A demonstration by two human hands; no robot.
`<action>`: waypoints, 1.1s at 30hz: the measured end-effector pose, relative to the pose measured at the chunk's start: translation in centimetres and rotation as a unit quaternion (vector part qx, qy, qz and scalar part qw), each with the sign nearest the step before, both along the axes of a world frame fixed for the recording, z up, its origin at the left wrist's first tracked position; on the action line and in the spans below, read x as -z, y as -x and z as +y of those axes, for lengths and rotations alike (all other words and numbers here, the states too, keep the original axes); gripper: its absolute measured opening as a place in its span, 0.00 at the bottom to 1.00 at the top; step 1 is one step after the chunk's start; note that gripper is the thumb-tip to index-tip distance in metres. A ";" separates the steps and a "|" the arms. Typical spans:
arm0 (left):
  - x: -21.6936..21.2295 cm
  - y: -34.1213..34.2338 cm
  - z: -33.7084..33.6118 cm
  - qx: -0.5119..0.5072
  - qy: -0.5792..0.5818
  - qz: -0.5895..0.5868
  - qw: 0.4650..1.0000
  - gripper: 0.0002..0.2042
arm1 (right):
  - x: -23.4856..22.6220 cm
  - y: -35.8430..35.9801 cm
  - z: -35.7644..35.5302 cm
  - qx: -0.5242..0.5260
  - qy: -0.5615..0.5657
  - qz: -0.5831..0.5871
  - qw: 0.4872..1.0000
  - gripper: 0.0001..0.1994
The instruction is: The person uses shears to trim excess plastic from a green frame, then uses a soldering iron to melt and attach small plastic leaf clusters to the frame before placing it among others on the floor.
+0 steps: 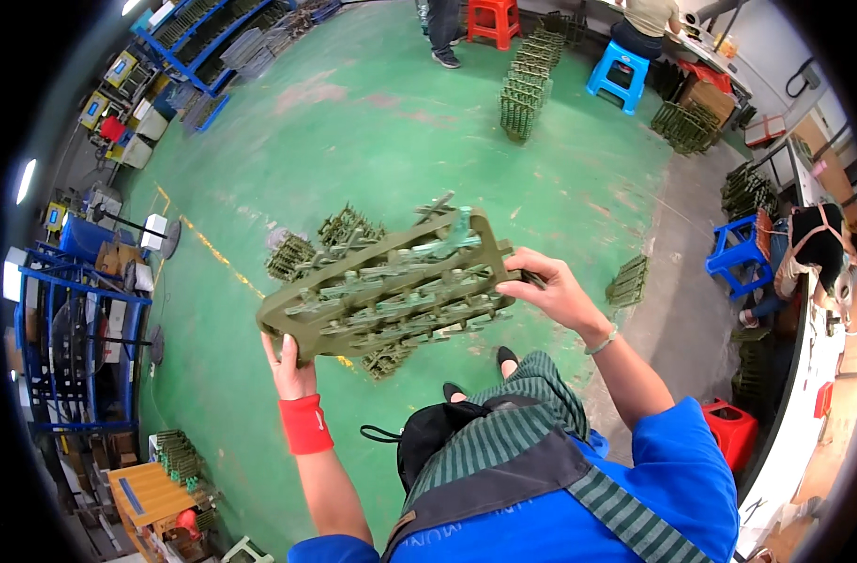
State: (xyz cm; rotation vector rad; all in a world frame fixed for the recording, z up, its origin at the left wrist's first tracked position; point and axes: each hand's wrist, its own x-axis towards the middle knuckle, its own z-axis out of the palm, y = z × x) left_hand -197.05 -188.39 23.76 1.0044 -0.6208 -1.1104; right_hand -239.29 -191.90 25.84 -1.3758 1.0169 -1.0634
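Note:
Both my hands hold up a long olive-green slotted rack [280, 308] in front of me, tilted so its right end sits higher. Rows of pale green, partly see-through pieces [438, 248] lie across its bars. At the left end, my left hand [293, 372], with a red wristband, grips the lower corner. My right hand [552, 289] pinches the right end between thumb and fingers. Beyond and below the rack, more olive racks [351, 227] stand on the green floor, partly hidden by the one I hold.
A row of racks [520, 105] stands ahead, near a blue stool [619, 77] with a seated person. One rack [627, 281] rests on the floor to my right. Along the right workbench are another blue stool [740, 267] and a red stool [730, 433]. Blue shelving [81, 324] lines the left.

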 end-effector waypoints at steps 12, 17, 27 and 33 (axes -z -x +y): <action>-0.9 1.3 0.0 0.022 0.016 -0.020 0.999 0.27 | 1.2 0.7 0.7 0.007 -0.038 -0.040 0.998 0.10; -0.9 1.5 0.2 0.033 0.019 -0.033 0.999 0.27 | 1.7 0.8 1.1 0.010 -0.072 -0.058 0.996 0.09; -0.5 1.6 -0.1 0.045 0.018 -0.056 0.997 0.26 | 3.0 0.9 1.8 0.015 -0.095 -0.041 0.995 0.09; 0.9 0.8 -0.1 0.031 0.004 -0.069 0.997 0.29 | 3.8 0.1 2.0 0.023 -0.089 -0.066 0.994 0.10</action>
